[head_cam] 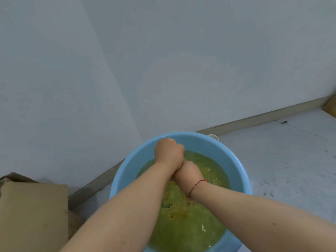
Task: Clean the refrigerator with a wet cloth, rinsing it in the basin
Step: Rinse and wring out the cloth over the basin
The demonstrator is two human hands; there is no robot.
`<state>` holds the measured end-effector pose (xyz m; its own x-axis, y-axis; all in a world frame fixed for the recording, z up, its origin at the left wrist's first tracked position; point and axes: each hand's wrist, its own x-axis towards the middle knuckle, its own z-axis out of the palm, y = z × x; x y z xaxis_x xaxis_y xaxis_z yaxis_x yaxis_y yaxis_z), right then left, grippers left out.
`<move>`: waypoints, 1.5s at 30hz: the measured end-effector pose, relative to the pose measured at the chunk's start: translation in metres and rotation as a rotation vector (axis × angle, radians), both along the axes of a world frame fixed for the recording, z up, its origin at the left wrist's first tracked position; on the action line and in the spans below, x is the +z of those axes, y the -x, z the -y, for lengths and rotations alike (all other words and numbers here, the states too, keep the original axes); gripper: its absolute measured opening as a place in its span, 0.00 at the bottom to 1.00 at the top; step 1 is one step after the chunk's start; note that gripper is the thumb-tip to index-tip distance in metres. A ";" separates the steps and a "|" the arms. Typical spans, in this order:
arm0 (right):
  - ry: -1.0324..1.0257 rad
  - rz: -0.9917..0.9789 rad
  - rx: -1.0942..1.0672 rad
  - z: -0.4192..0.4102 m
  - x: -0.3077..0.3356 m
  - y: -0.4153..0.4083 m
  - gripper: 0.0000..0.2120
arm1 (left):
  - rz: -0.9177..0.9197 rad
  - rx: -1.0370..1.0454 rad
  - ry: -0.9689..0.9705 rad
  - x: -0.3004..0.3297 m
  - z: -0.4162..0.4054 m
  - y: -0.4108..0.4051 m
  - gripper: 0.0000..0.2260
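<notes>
While the person is leaning over the basin, the scene is reading as follows, left to right.

Cardboard (33,211): flattened brown sheets are lying on the floor at the lower left, against the wall, just beside the basin but not touching it as far as can be seen.

Basin (127,171): a round light-blue tub is sitting on the floor near the skirting board, holding cloudy green-yellow water with some foam at the middle.

Left hand (169,153): it is hovering above the water near the far rim, its grip curled tight into a fist.

Cloth: it is not showing plainly; judging by the two fists stacked together, it is being wrung between them over the basin, but no fabric is visible, so what each grip is holding cannot be told for certain.

Right hand (189,172): it is sitting just below and touching the left hand, fingers also curled closed, with a thin red cord around the wrist.

Floor (283,160): pale tiles with dark specks are extending to the right.

Refrigerator: it is not appearing in this view.

Step in hand: rinsing and wringing appears to be under way.

Doing it well: the fists should be twisting in opposite directions, staying low over the water so drips are falling inside the rim. The water is looking heavily soiled; changing it before the next wipe seems advisable.
</notes>
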<state>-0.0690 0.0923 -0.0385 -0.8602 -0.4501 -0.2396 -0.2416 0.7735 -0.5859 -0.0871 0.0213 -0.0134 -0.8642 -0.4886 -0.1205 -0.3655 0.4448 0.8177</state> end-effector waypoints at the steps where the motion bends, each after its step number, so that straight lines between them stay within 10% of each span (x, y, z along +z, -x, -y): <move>1: -0.007 0.004 -0.022 -0.001 -0.009 0.002 0.11 | 0.026 0.027 -0.013 -0.006 -0.001 0.001 0.06; 13: 0.033 0.086 -0.134 -0.009 -0.043 0.006 0.16 | 0.056 0.461 -0.400 -0.034 -0.005 -0.003 0.06; 22: 0.249 -0.085 -0.062 -0.025 -0.007 0.045 0.18 | -0.005 0.133 -0.616 -0.010 0.025 -0.001 0.14; 25: 0.497 0.282 0.059 -0.032 0.008 0.057 0.10 | -0.090 0.105 -0.648 0.000 0.039 -0.005 0.13; 30: 1.011 0.945 -0.328 -0.041 0.023 0.065 0.13 | -0.072 0.042 -1.059 0.018 0.045 -0.020 0.10; 38: 1.570 1.091 -0.312 -0.058 0.022 0.077 0.42 | -0.088 -0.210 -0.815 0.026 0.036 -0.041 0.19; 45: 1.269 0.847 -0.264 -0.039 0.035 0.054 0.21 | -0.122 -0.223 -0.741 0.036 0.019 -0.043 0.16</move>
